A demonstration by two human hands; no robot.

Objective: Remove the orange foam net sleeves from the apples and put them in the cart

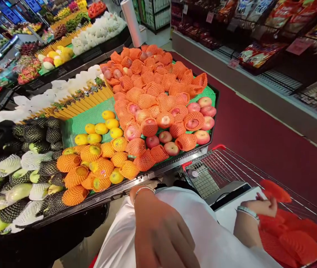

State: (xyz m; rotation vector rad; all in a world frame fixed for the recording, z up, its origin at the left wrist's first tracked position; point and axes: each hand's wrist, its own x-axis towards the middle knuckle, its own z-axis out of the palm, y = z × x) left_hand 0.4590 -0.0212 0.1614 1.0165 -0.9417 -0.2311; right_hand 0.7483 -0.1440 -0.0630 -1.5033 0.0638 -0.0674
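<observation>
My left hand (pixel 161 230), with a thin bracelet at the wrist, lies low in the middle, its fingers curled on a white plastic bag (pixel 203 230) that hangs in front of me. My right hand (pixel 261 206), also with a bracelet, reaches into a wire shopping cart (pixel 217 167) on the right. Its fingers close on an orange foam net (pixel 275 190). More orange foam nets (pixel 295 238) are heaped in the cart below that hand. A white board-like thing (pixel 231 214) lies in the cart beside my right wrist.
A fruit stand (pixel 175 160) is in front of me, with red apples (pixel 201 137) partly in orange nets, yellow citrus (pixel 102 128), and dark and green fruit (pixel 21 186) at left. A red floor aisle (pixel 259 134) runs along shelves of packaged goods (pixel 259 54) on the right.
</observation>
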